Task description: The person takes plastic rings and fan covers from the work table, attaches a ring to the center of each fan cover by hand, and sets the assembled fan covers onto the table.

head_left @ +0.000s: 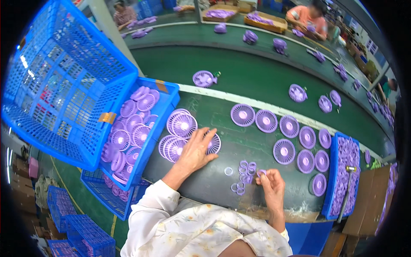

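left hand (196,150) spread flat on fan grilles (177,136) | right hand (269,182) pinching small ring (260,172) | risk: my sleeve sweeps loose rings (242,176) off bench

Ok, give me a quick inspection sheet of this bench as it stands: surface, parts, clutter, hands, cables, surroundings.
Surface: dark green bench, worn, with a white stripe along its far edge.
Job's things: stack of purple fan grilles under the left hand; small purple rings by the right hand; single grilles laid in rows.
Clutter: one loose ring apart from the pile.
Hands: left flat on the grilles; right pinching a ring.
Cables: nothing seen.
Surroundings: blue crate of grilles on the left, blue tray of small purple parts on the right, green conveyor behind, other workers beyond.
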Action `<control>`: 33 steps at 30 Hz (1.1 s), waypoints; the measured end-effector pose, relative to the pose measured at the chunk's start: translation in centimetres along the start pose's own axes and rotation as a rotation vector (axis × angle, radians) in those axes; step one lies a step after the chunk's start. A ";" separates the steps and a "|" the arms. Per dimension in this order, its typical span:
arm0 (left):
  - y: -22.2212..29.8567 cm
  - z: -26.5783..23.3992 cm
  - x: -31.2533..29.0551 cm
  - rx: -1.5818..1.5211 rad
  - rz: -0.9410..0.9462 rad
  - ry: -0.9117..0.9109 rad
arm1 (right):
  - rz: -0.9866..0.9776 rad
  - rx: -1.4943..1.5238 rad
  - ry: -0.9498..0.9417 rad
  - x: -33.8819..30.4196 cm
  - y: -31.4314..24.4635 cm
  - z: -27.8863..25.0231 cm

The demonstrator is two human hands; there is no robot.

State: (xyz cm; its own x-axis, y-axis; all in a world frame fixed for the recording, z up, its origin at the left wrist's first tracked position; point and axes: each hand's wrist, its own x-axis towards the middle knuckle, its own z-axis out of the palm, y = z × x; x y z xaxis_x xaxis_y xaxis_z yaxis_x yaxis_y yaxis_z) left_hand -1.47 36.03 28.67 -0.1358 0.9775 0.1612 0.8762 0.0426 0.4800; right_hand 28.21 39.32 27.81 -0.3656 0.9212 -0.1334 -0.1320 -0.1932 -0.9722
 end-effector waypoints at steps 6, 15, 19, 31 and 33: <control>0.2 0.6 -0.7 -0.062 0.095 -0.077 | -0.013 0.040 -0.040 0.3 0.2 0.7; 0.7 0.9 -1.0 0.014 0.000 -0.028 | 0.039 0.069 -0.007 0.7 0.1 1.5; 1.5 0.4 -0.8 -0.093 -0.067 0.065 | 0.086 0.154 -0.054 1.0 0.2 1.6; 4.8 3.0 -2.8 -1.316 -0.390 0.024 | 0.074 0.127 -0.168 -0.1 -1.3 2.1; 5.6 3.7 -3.1 -1.436 -0.435 -0.002 | 0.071 0.114 -0.186 -0.1 -1.6 2.5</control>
State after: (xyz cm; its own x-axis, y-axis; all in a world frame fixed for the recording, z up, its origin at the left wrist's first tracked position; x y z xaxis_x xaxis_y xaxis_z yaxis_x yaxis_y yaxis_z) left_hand 5.57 33.94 27.71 -0.2575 0.9425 -0.2129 -0.4193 0.0895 0.9034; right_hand 26.13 38.63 29.83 -0.5402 0.8276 -0.1527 -0.1996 -0.3023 -0.9321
